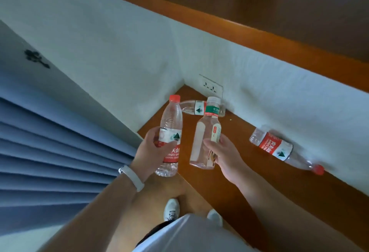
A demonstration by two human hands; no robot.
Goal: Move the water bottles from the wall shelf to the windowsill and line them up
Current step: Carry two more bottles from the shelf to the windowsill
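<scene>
Your hands are both full. Ahead, the wooden shelf (229, 142) ends in a corner boxed by white walls (119, 52); one lying bottle (196, 108) blocks that corner, seemingly just beside the wall socket (210, 87). Another lying bottle (279, 149) hugs the right wall. Bare wood lies between them. Blue curtain (50, 142) crowds your left.

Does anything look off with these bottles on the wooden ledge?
Yes. Two bottles lie on their sides: one by the wall, another in the corner under the outlet. Neither is upright or lined up.
</scene>
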